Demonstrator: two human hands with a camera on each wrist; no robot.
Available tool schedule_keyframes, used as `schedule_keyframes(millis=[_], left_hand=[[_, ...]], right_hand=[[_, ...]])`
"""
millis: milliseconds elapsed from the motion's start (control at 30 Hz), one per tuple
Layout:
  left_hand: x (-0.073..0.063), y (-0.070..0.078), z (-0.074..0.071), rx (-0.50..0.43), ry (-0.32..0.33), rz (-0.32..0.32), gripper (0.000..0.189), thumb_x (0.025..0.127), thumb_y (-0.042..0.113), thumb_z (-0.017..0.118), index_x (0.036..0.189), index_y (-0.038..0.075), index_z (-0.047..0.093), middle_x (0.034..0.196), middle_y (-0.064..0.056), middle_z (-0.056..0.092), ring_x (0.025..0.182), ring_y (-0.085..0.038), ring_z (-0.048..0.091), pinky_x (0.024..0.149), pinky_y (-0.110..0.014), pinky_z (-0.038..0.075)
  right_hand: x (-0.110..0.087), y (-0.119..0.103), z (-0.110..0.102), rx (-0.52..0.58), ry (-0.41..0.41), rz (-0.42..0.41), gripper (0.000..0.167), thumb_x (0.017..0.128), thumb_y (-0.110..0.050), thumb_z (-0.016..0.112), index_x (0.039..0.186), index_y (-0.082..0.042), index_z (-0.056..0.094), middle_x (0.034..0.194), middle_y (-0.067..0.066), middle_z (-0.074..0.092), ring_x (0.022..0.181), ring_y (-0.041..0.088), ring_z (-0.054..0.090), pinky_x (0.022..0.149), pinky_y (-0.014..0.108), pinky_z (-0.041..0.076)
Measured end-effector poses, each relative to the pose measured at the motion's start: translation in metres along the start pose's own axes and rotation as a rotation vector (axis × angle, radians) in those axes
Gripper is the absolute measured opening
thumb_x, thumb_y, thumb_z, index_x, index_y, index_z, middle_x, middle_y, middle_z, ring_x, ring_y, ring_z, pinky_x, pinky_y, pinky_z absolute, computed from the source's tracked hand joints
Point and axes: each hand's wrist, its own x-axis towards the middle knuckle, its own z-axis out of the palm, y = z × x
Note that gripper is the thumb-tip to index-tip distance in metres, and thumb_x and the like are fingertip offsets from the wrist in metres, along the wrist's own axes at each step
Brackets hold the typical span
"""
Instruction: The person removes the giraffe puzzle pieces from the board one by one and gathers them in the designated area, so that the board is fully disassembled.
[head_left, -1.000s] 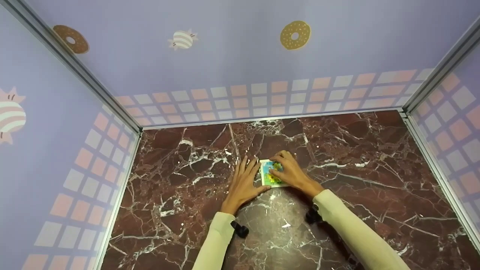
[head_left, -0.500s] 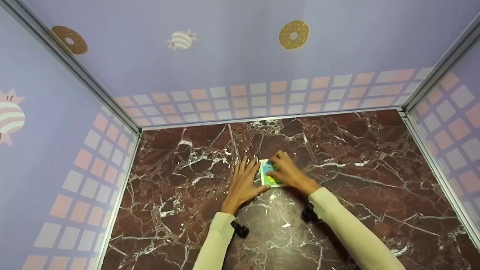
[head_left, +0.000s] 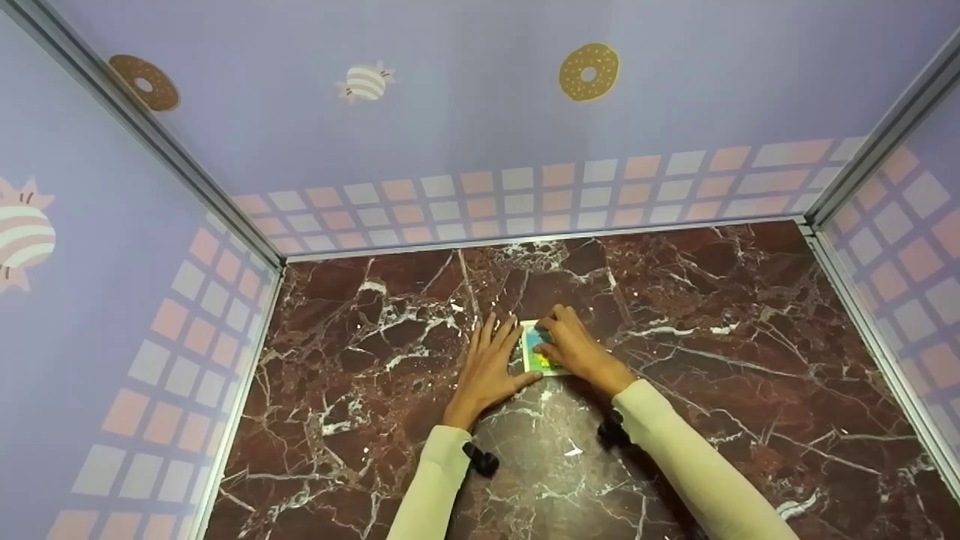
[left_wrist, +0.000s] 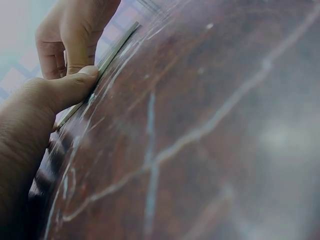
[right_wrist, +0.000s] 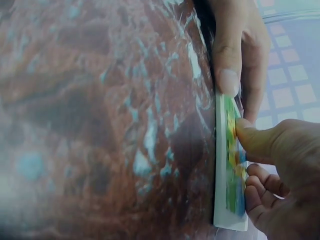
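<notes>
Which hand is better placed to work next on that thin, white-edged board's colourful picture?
Probably the right hand: it reaches over the colourful picture, while the left hand flanks the thin, white-edged board, its thumb at one corner.

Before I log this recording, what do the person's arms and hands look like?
The left sleeve and right sleeve are long, plain and pale cream-yellow. Each has a small black wrist camera at its lower end. The left hand and right hand are bare, no gloves visible.
</notes>
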Motion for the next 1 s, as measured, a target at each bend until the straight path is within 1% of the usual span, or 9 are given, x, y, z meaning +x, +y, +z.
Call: schedule_keyframes(millis=[167,400,567,667,767,800,1000], left_hand=[[0.001,-0.001,0.000,0.003,-0.013,-0.001,0.102,0.094,0.077,0.068,0.170,0.013,0.044,0.179,-0.009,0.034,0.169,-0.041,0.015,0.136,-0.064,0.011],[0.002,-0.001,0.001,0.016,-0.020,-0.019,0.101,0.093,0.076,0.070,0.169,0.013,0.046,0.179,-0.009,0.034,0.169,-0.040,0.015,0.137,-0.062,0.010],[0.000,0.001,0.004,0.017,-0.026,-0.020,0.101,0.093,0.077,0.070,0.168,0.014,0.047,0.179,-0.009,0.035,0.169,-0.039,0.016,0.137,-0.062,0.012],[-0.001,0.002,0.004,0.021,-0.019,-0.022,0.101,0.092,0.077,0.071,0.168,0.015,0.048,0.179,-0.008,0.035,0.169,-0.039,0.016,0.137,-0.062,0.013],[0.000,0.003,0.002,0.018,-0.017,-0.026,0.101,0.092,0.077,0.071,0.168,0.016,0.047,0.179,-0.008,0.035,0.169,-0.038,0.015,0.137,-0.061,0.012],[0.000,0.003,0.002,0.021,-0.017,-0.026,0.101,0.092,0.077,0.071,0.168,0.016,0.047,0.179,-0.008,0.035,0.169,-0.038,0.016,0.137,-0.061,0.012],[-0.002,0.002,-0.002,-0.007,-0.022,-0.041,0.102,0.094,0.078,0.068,0.170,0.016,0.044,0.180,-0.006,0.032,0.170,-0.037,0.012,0.137,-0.061,0.011]], right_hand=[[0.002,-0.005,0.000,-0.022,0.014,0.003,0.043,0.089,-0.025,0.093,0.119,-0.003,0.072,0.107,0.010,0.057,0.096,0.031,0.056,0.082,0.048,0.054],[0.002,-0.018,-0.005,0.038,0.045,0.019,0.045,0.084,-0.014,0.095,0.116,0.000,0.067,0.105,0.014,0.056,0.094,0.036,0.054,0.081,0.054,0.052],[0.000,-0.021,-0.005,0.031,0.015,0.061,0.045,0.084,-0.012,0.094,0.115,0.001,0.064,0.105,0.015,0.056,0.096,0.037,0.054,0.081,0.055,0.051],[0.001,-0.021,-0.005,0.011,-0.009,0.082,0.047,0.085,-0.015,0.093,0.117,0.001,0.062,0.107,0.015,0.056,0.097,0.036,0.053,0.083,0.054,0.050],[0.002,-0.022,-0.007,0.019,-0.016,0.097,0.048,0.085,-0.016,0.093,0.117,0.000,0.061,0.108,0.014,0.055,0.098,0.035,0.053,0.083,0.053,0.049],[0.002,-0.029,-0.013,0.024,-0.023,0.096,0.048,0.086,-0.017,0.093,0.118,0.000,0.060,0.109,0.013,0.055,0.100,0.035,0.053,0.085,0.052,0.049],[0.006,-0.032,-0.014,0.087,0.005,0.078,0.049,0.083,-0.011,0.094,0.117,-0.002,0.060,0.109,0.012,0.056,0.101,0.037,0.056,0.086,0.056,0.050]])
